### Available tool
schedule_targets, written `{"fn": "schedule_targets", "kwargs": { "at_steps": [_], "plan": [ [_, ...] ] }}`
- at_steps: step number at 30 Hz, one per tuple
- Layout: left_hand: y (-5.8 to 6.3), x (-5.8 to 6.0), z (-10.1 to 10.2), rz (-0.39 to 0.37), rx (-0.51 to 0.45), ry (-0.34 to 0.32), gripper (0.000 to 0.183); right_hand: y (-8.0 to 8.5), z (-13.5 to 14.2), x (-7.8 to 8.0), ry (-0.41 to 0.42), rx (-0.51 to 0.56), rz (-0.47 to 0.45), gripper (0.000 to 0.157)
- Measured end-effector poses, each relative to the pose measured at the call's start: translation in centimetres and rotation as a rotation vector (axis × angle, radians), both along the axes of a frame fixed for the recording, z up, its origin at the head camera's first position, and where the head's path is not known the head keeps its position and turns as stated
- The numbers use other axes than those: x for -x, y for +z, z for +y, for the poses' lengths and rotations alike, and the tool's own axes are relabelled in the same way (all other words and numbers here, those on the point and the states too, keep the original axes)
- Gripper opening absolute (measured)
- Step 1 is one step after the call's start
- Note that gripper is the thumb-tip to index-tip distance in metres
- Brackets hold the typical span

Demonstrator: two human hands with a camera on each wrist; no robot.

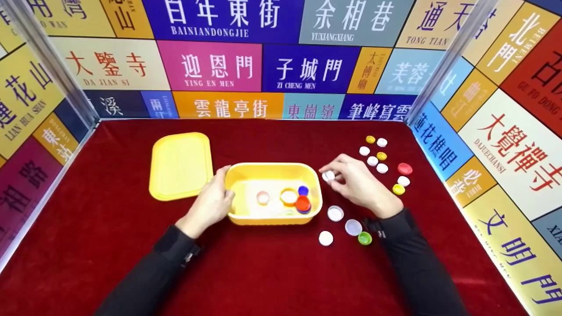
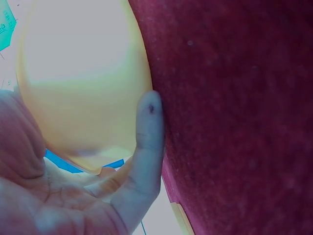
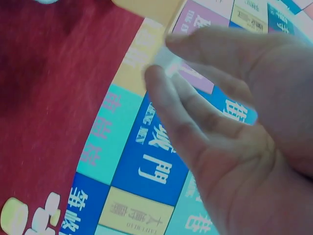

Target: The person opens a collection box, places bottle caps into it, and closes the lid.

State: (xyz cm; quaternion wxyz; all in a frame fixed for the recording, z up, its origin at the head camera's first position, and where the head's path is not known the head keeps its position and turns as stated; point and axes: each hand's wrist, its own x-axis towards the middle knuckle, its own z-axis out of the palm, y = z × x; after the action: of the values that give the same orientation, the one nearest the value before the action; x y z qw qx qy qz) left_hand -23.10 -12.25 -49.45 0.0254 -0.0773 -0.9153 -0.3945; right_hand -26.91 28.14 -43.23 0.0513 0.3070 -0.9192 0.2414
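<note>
A yellow plastic box (image 1: 268, 219) stands open on the red cloth, with several bottle caps inside, among them a red cap (image 1: 303, 202), a blue cap (image 1: 303, 190) and a pale pink cap (image 1: 262, 197). My left hand (image 1: 210, 204) grips the box at its left end. In the left wrist view, that hand's fingers lie along the box wall (image 2: 88, 98). Just right of the box, my right hand (image 1: 358, 183) pinches a white bottle cap (image 1: 328, 176) between thumb and fingertips. The right wrist view shows this cap (image 3: 169, 59) partly covered by the fingers.
A yellow lid (image 1: 181, 166) lies left of the box. White and yellow caps, with a larger red cap (image 1: 405, 168), are scattered at the back right. Nearer me are a green cap (image 1: 365, 238) and several whitish caps (image 1: 326, 238). Printed panels (image 1: 307, 68) border the table.
</note>
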Motion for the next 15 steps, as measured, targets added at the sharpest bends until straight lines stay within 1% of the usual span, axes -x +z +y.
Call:
{"fn": "schedule_targets", "kwargs": {
  "at_steps": [3,6,11,15],
  "plan": [
    [0.1,0.0,0.0,0.002,0.002,-0.003,0.072,-0.2,-0.9,0.0,0.018,0.068,0.033,0.029],
    [0.3,0.1,0.0,-0.004,0.000,-0.005,0.072,-0.5,-1.9,0.0,0.048,0.100,0.075,0.030],
    [0.2,0.0,0.0,-0.017,-0.003,-0.003,0.072,-1.1,-3.5,-0.1,0.109,0.075,0.139,0.030],
    [0.1,0.0,0.0,-0.021,-0.003,-0.004,0.072,-1.7,-4.6,0.0,0.149,0.041,0.160,0.032]
  ]
}}
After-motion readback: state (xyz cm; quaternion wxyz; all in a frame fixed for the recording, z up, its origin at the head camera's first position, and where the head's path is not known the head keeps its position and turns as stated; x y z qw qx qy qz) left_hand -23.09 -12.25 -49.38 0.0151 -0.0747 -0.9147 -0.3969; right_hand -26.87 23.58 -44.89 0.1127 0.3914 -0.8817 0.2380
